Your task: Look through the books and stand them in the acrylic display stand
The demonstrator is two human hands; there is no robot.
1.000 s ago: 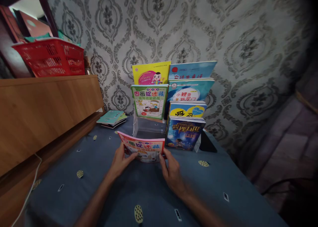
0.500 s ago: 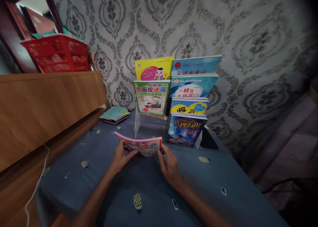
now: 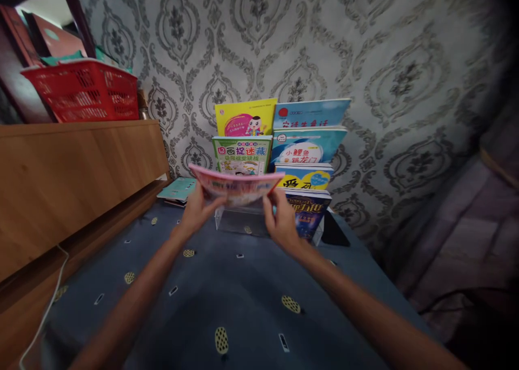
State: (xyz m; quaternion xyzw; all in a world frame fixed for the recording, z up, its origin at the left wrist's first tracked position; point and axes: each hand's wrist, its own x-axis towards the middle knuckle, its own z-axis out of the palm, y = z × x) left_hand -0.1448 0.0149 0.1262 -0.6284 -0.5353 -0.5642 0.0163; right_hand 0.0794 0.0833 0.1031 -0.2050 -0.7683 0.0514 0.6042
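Observation:
A thin pink-edged picture book (image 3: 239,190) is held up between my two hands, its top edge bowed and its cover tilted and slightly blurred. My left hand (image 3: 198,208) pinches its left side, thumb across the front. My right hand (image 3: 280,219) grips the right side. Just behind the book stands a clear tiered book rack (image 3: 239,222), its lower left part bare. A green picture book (image 3: 242,149) on the rack is partly covered by the held one. To the right, a dark blue book (image 3: 310,213) stands in the front tier, partly behind my right hand.
Behind stand a yellow book (image 3: 247,113) and blue books (image 3: 310,113). Several books lie in a pile (image 3: 176,190) at the back left of the patterned blue cloth (image 3: 194,305). A red basket (image 3: 85,92) sits on a wooden cabinet (image 3: 81,165). A black flat object (image 3: 335,230) lies right of the rack.
Both hands have raised the pink-edged book from low over the cloth, forward to the rack's left side, where it now overlaps the green book. The camera view has shifted slightly.

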